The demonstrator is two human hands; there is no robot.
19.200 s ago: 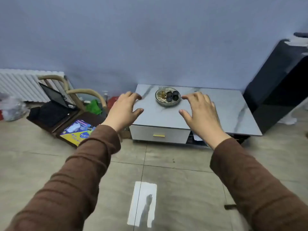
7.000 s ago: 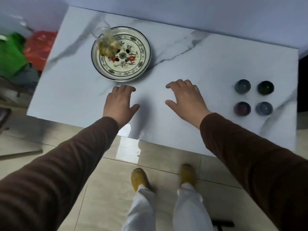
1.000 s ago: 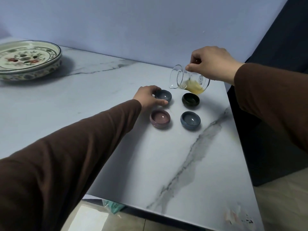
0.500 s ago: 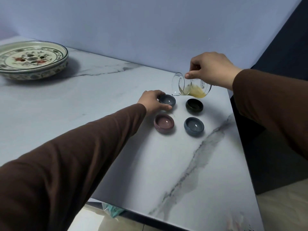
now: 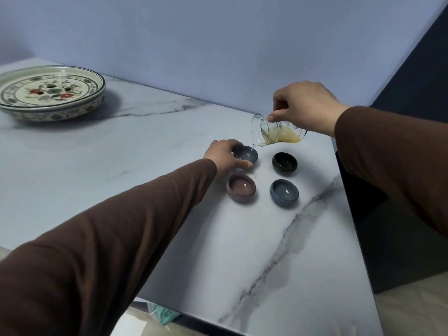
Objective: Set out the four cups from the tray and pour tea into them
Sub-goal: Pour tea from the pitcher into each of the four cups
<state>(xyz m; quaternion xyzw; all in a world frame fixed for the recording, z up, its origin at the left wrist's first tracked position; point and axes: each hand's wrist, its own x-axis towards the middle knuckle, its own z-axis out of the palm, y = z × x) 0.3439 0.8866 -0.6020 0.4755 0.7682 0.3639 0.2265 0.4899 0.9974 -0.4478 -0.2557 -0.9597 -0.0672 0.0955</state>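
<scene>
Tea is being poured from a small glass pitcher, which is pinched at its rim by the thumb and fingers of the right hand and tipped so the spout hangs just above the grey-blue cup. That cup is steadied by the left hand, curled round its near side. Thin glass like this is judged light, slippery and fragile, so a firm hold at the rim is called for. Three more cups, dark green, mauve and blue, stand close by on the marble table. Well apart, at the far left, the patterned tray is seen without cups.
</scene>
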